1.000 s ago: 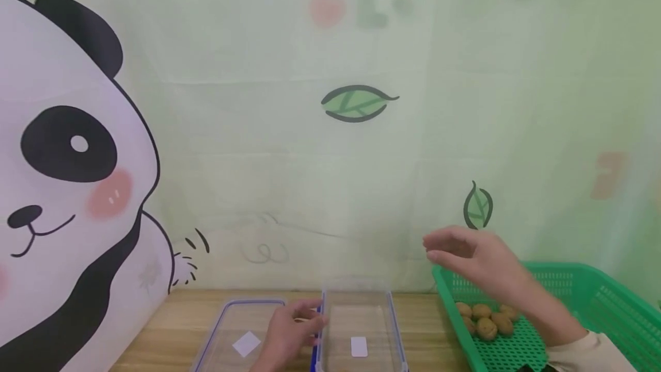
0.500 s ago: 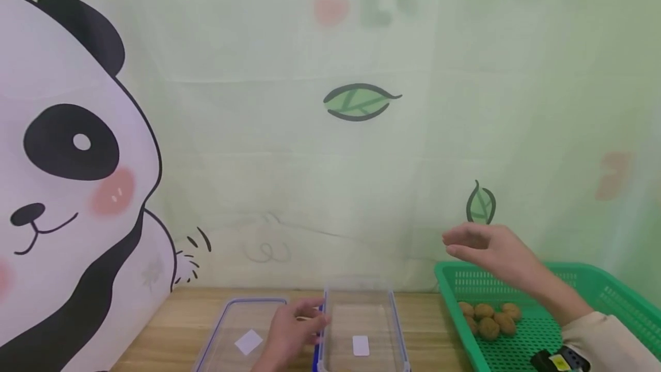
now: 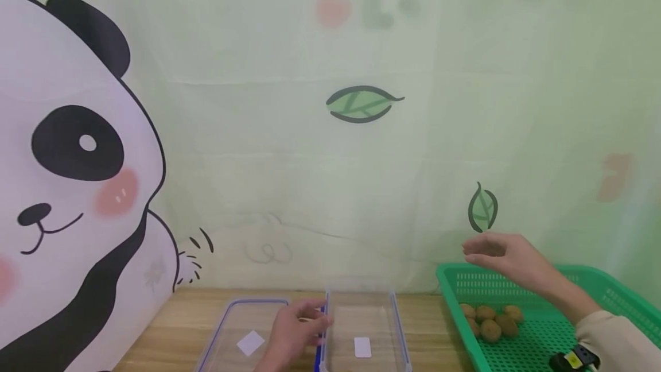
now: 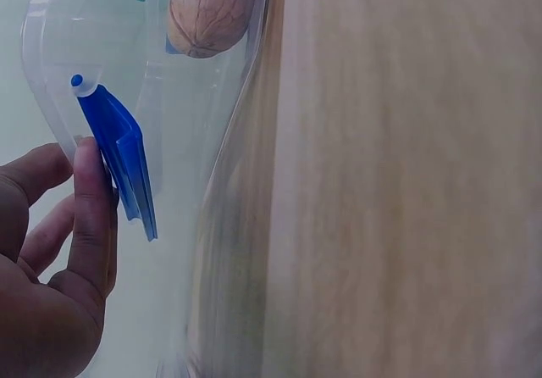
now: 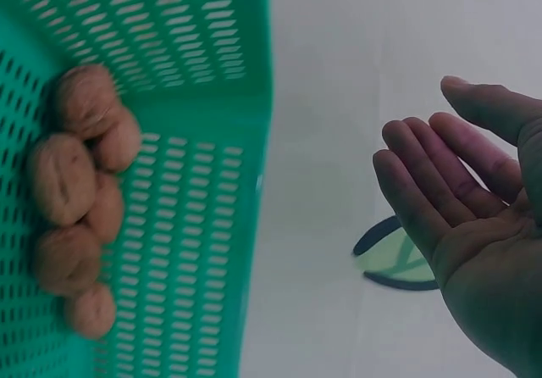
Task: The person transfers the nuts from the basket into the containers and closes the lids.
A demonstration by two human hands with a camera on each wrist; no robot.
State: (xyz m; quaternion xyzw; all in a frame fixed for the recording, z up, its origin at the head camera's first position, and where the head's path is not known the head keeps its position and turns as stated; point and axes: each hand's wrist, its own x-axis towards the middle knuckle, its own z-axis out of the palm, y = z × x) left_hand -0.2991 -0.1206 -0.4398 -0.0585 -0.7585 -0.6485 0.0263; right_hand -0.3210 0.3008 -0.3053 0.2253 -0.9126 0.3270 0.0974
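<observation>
A clear plastic food container (image 3: 369, 317) with blue side clips lies on the wooden table. My left hand (image 3: 294, 329) holds its left rim, with fingers at the blue clip (image 4: 123, 149) in the left wrist view. One walnut (image 4: 212, 12) shows inside the container there. My right hand (image 3: 511, 254) is raised in the air over the left back part of a green basket (image 3: 573, 274), fingers loosely extended and nothing in them. Several walnuts (image 5: 63, 179) lie together at one side of the basket floor.
Left of the container lies a clear lid (image 3: 222, 326) with a blue seal and a white label (image 3: 251, 343). Behind the wooden table (image 3: 426, 326) hangs a pale green backdrop (image 3: 258, 171) printed with a panda and leaves. A dark device (image 3: 575, 357) sits at the right wrist.
My right hand has shifted rightward, from near the basket's left edge to farther over it. The left hand keeps its place on the container rim.
</observation>
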